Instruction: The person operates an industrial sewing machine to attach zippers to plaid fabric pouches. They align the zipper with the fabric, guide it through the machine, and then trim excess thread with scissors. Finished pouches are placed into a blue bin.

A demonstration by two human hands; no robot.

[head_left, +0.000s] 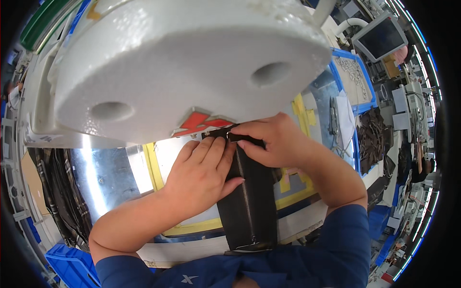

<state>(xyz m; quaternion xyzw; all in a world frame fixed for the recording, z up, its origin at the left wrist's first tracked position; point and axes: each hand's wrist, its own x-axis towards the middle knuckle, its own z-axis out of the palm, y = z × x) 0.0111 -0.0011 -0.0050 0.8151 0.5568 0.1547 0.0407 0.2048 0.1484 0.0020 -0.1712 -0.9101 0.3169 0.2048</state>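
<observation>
1. Above both hands, a bulky, glossy white machine head (182, 72), rounded along the lower front, with two oval hollows.
2. Beneath the hands, a broad worktable with a smooth, reflective metal surface (113, 173), crossed by flat strips of matte yellow tape (152, 168).
3. Under the fingers and stretching back toward the body, a long, flat black cloth panel (261, 201), dull and dense in weave, with its far end just below the machine head.
4. Well to the left of the left hand, a soft, folded stack of dark cloth with checked patches (62, 192).
5. Beyond the right hand, off to its right, a rectangular blue-rimmed tray (372, 89) with loose, shiny silvery bits (353, 69); nearer, a crumpled heap of dark brown fabric pieces (370, 144).
6. Left hand (199, 175): spread over the black panel, fingers bent and pressing down, thumb apart across the zip.
7. Right hand (276, 144): thumb and forefinger pinched on dark material at the panel's far end; cannot tell whether panel edge or separate piece.
8. Running from between the hands toward the body, a straight, fine-toothed metal zip (245, 192).
9. Just ahead of the fingertips, an angular, flat red emblem (199, 121).
</observation>
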